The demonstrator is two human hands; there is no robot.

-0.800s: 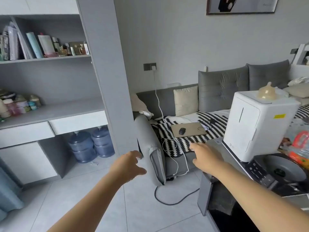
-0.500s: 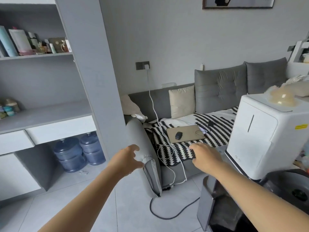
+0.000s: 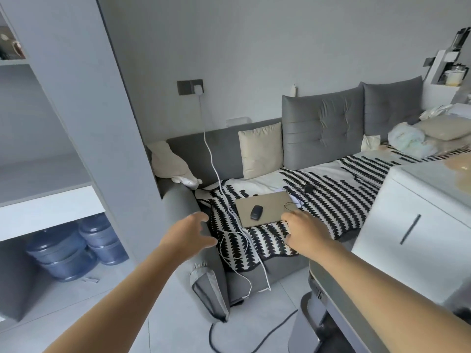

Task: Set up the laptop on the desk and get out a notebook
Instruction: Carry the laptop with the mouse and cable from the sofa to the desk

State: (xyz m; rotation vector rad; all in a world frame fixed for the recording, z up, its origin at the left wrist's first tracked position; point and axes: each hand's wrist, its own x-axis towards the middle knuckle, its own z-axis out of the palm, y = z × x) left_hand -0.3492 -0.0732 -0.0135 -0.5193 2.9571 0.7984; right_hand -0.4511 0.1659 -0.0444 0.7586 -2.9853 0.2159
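Observation:
A closed tan laptop lies flat on the black-and-white blanket covering the grey sofa. A dark mouse rests on its lid. My right hand is stretched out with fingers apart, just short of the laptop's near right corner, holding nothing. My left hand is open over the sofa's left armrest, well left of the laptop. No notebook is visible.
A white charging cable runs from the wall socket across the blanket to the floor. A white appliance on a table edge stands at right. Grey shelving, a pillar and water jugs are at left.
The view has moved closer to the sofa and turned right. Both hands have stretched further forward, and the right hand now almost reaches the laptop's corner.

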